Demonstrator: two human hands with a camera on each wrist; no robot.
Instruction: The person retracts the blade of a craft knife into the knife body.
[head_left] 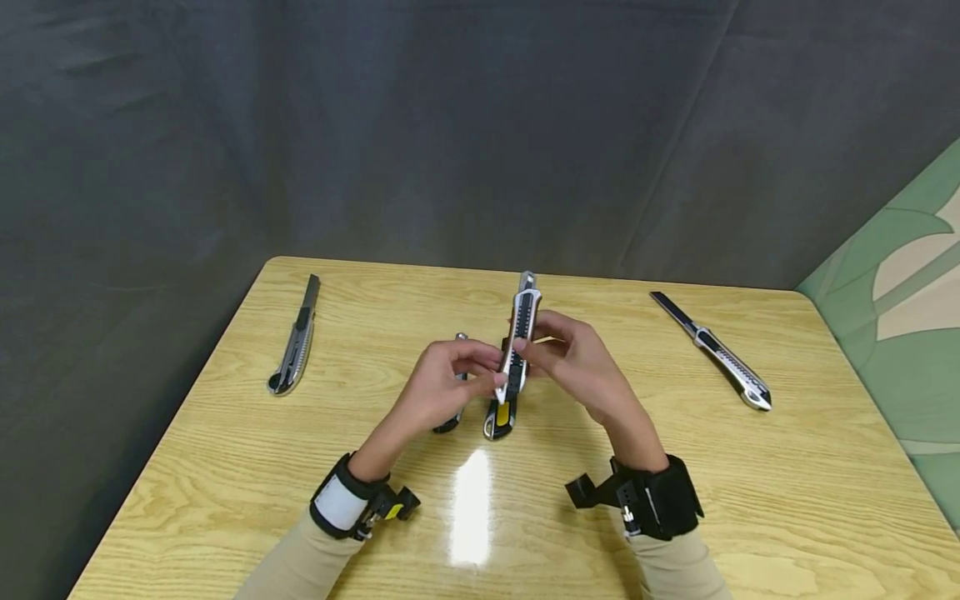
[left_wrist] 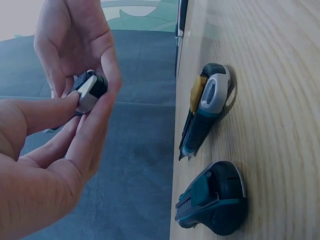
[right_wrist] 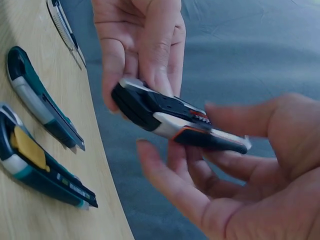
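- Held knife (head_left: pixel 527 312): up off the table (head_left: pixel 210 475), between the left hand (head_left: pixel 448 379) at its near end and the right hand (head_left: pixel 573 354) along its right side.
- Inner right knife (head_left: pixel 500 419): on the table, below the held knife and partly behind it in the head view.
- Inner left knife (head_left: pixel 448 423): on the table, just left of the inner right knife, partly hidden by the left hand.
- Outer left knife (head_left: pixel 294 348): on the table's left part, well apart from the hands.
- Outer right knife (head_left: pixel 723 357): on the table's right part, slanting from far left to near right.
- Curtain (head_left: pixel 480 133): behind the table.
- Panel (head_left: pixel 918 350): right of the table.
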